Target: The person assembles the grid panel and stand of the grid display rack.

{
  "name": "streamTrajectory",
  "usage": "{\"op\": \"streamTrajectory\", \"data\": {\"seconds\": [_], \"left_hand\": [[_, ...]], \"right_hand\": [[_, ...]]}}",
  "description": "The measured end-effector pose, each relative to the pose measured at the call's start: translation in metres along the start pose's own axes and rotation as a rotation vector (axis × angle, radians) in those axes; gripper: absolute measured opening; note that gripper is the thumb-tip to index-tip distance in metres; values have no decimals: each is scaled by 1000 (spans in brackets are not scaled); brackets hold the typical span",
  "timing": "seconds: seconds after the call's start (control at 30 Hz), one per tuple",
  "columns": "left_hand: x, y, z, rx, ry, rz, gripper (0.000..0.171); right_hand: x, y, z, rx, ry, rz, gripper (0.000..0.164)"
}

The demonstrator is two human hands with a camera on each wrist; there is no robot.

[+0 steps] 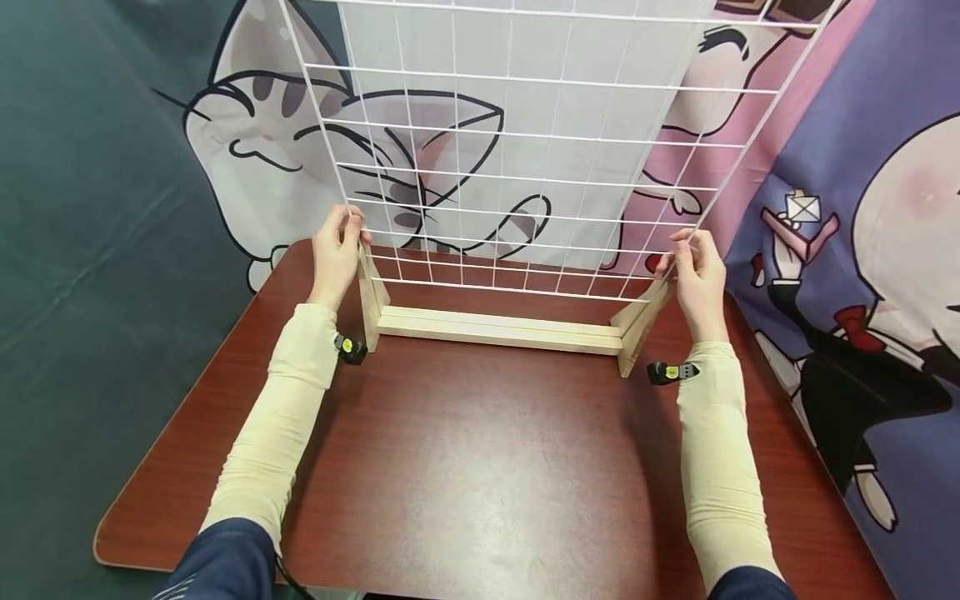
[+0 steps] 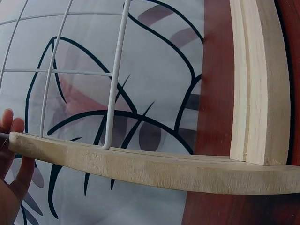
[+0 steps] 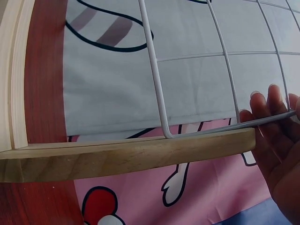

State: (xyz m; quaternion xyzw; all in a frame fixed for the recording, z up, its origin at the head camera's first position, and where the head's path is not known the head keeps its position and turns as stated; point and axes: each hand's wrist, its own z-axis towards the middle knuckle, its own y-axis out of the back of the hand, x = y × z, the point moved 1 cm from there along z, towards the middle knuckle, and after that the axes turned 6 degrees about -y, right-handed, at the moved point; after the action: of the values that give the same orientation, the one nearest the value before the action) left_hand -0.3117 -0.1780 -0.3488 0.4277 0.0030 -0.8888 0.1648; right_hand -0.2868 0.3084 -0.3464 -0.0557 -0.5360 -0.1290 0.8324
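A white wire grid panel stands tilted in a pale wooden stand in the head view. My left hand pinches the panel's left edge wire just above the stand's left upright. On the other side, my right hand holds the right edge wire near the top of the right upright. The left wrist view shows the panel's lower corner against the left upright. In the right wrist view, the other lower corner lies along the right upright.
The stand rests on a reddish-brown table. Behind it hangs a cartoon-printed cloth, with more printed cloth along the right side. A dark green surface lies left of the table.
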Motion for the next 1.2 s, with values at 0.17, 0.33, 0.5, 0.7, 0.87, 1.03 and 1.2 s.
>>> {"op": "streamTrajectory", "data": {"seconds": [0.17, 0.33, 0.5, 0.7, 0.87, 1.03, 1.2], "left_hand": [[1, -1, 1, -1, 12, -12, 26], [0, -1, 0, 17, 20, -22, 26], [2, 0, -1, 37, 40, -23, 22], [7, 0, -4, 54, 48, -20, 25], [6, -1, -4, 58, 60, -41, 25], [6, -2, -5, 34, 62, -44, 25], [7, -1, -5, 19, 47, -28, 25]], "right_hand": [[-2, 1, 0, -28, -16, -69, 15], [-1, -1, -3, -25, -28, -34, 10], [7, -7, -12, -15, -1, 20, 12], [8, -10, -17, -38, 15, -30, 16], [-3, -7, -14, -98, 20, -81, 19], [-17, -5, -11, -150, 54, -204, 11], [-19, -6, -11, -204, 85, -376, 22]]}}
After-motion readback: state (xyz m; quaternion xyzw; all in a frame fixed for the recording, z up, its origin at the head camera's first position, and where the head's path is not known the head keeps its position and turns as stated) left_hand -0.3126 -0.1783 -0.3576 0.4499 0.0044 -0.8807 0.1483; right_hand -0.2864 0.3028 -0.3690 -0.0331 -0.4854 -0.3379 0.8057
